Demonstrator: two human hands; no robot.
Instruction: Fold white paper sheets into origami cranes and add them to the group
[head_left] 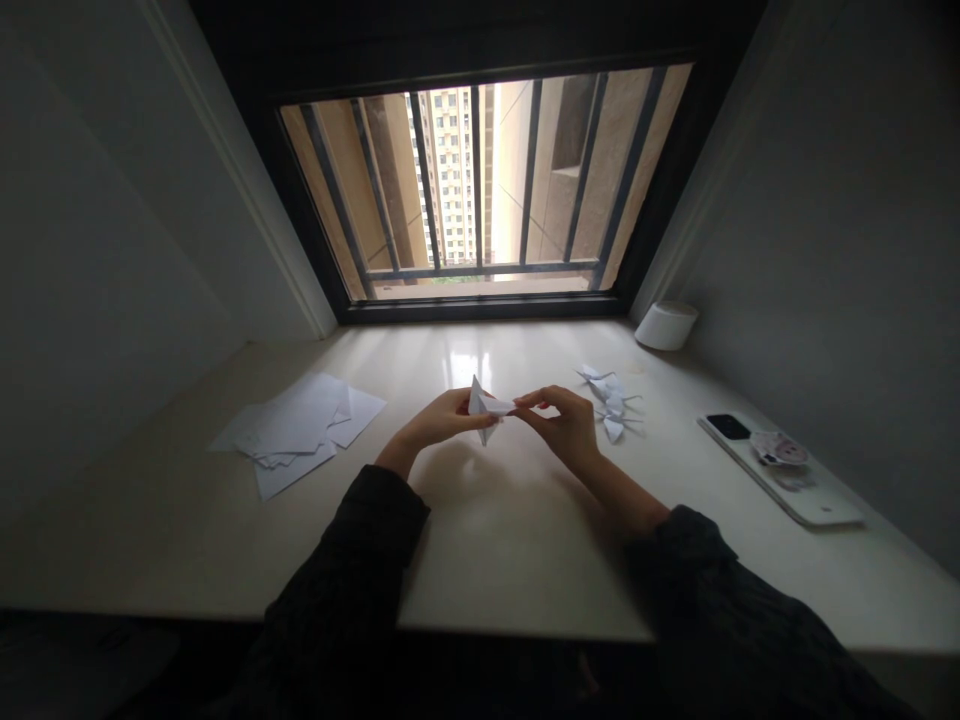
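A small piece of folded white paper [480, 402], with pointed flaps above and below, is held up over the pale tabletop. My left hand [442, 418] is closed around its left side, the thumb along the front. From the right, my right hand [561, 420] pinches the tip of a narrow flap between thumb and fingertips. Several finished-looking folded paper figures [611, 402], with thin points, lie on the surface just beyond my right hand. A pile of loose white paper sheets [296, 425] rests to the left of my left hand.
A phone [814, 500] with a grip on its back lies face down at the right. In the far right corner stands a white cylindrical object [666, 326]. A dark-framed, barred window [480, 312] closes off the back, with walls on both sides.
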